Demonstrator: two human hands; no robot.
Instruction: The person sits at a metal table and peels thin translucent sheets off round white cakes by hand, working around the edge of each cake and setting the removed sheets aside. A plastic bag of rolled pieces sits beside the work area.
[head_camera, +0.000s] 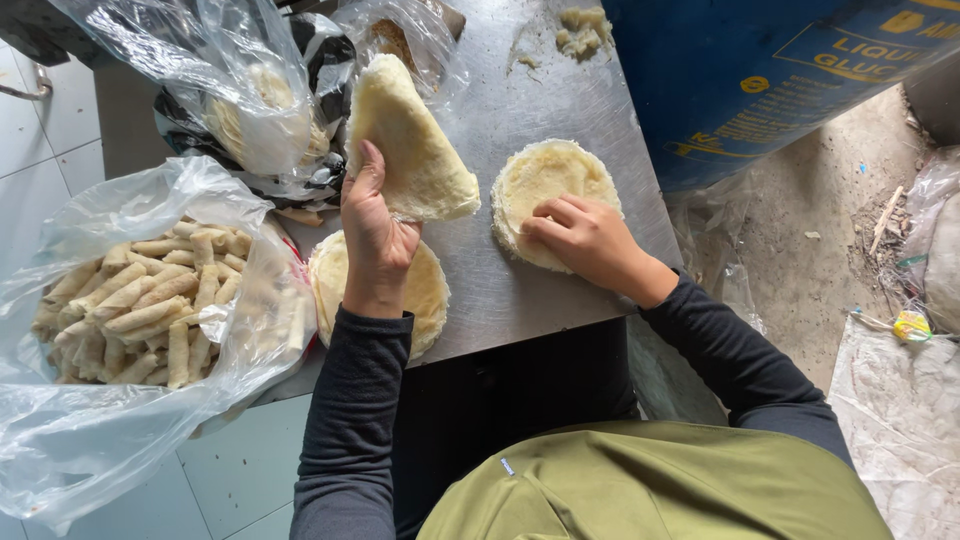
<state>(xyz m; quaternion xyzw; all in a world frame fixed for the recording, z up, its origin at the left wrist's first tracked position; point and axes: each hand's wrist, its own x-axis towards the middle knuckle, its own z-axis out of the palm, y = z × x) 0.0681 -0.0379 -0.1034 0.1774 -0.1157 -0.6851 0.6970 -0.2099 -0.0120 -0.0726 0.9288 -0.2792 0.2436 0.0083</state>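
The left hand grips a lifted, folded pale round wrapper mid-table, the right hand presses flat-fingered on another pale wrapper stack near the steel table's right edge, while many finished rolls fill the clear plastic bag.

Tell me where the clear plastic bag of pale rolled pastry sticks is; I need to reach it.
In the head view, the clear plastic bag of pale rolled pastry sticks sits at the left edge of the steel table, beside the left hand.
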